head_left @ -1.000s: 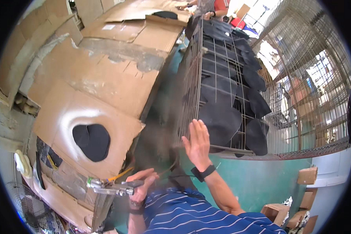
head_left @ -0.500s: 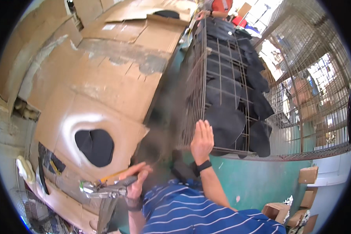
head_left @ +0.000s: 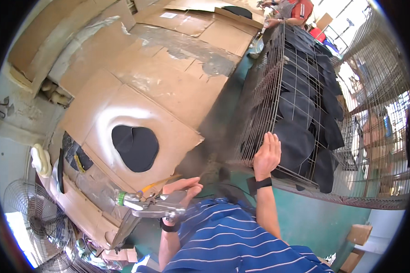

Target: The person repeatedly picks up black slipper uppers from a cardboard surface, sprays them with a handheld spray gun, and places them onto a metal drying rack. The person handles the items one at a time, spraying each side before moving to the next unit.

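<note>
My left hand [head_left: 180,190] grips a metal spray gun [head_left: 148,204] with a green ring near its nozzle, held low over the edge of a cardboard sheet [head_left: 168,91]. On that sheet lies a black rounded piece [head_left: 135,146] with a pale halo around it. My right hand [head_left: 266,154] rests flat, fingers together, against a wire rack [head_left: 269,82] that carries several black rounded pieces [head_left: 300,113]. A black band sits on each wrist.
More cardboard sheets cover the surface to the upper left. A second wire rack [head_left: 378,113] stands at the right. A fan [head_left: 32,214] is at the lower left. Another person in red [head_left: 298,10] stands at the far end. Small boxes [head_left: 360,234] sit low right.
The view has shifted a little; the spray gun stays in my left hand near the cardboard edge, and my right hand stays on the wire rack.
</note>
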The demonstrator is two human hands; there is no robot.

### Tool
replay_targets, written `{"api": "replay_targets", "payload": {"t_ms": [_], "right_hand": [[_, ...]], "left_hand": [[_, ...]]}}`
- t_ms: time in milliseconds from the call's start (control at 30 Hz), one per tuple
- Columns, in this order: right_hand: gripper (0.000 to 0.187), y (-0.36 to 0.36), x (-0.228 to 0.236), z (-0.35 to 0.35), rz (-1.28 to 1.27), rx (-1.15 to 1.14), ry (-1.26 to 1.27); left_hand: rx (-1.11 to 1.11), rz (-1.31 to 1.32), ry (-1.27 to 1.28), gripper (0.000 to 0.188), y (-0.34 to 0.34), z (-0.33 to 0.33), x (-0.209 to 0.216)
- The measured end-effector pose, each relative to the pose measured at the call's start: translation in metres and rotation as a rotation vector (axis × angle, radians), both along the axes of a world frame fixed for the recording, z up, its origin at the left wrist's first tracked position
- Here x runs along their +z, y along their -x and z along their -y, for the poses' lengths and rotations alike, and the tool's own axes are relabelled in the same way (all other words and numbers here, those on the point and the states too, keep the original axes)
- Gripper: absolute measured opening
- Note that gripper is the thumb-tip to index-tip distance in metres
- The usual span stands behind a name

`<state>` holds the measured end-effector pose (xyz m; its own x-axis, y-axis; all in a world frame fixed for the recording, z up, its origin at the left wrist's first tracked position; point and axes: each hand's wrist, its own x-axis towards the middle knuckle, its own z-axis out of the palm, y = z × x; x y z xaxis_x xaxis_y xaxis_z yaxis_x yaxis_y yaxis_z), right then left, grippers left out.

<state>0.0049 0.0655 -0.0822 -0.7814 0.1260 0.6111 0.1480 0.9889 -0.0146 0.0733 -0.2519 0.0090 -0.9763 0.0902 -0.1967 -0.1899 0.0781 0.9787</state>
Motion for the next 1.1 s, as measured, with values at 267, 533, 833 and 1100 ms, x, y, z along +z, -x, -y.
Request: {"api": "replay_targets", "payload": {"t_ms": [267, 533, 833, 1100], "right_hand": [[0.030, 0.011, -0.010, -0.001, -0.052, 0.006, 0.031], [0.030, 0.017, -0.006, 0.006, -0.039, 0.075, 0.108], [0.045, -0.048, 0.080, 0.035, 0.091, 0.723, 0.537], [0.045, -0.122, 0.157, 0.091, 0.347, 1.563, 0.765]], "left_hand": [[-0.010, -0.095, 0.037, 0.033, -0.035, 0.006, -0.010], [0.008, 0.015, 0.052, 0.032, -0.089, 0.004, -0.007], [0.028, -0.055, 0.044, 0.024, -0.124, -0.038, -0.017], [-0.081, -0.008, -0.228, 0.039, -0.128, -0.082, -0.029]]}}
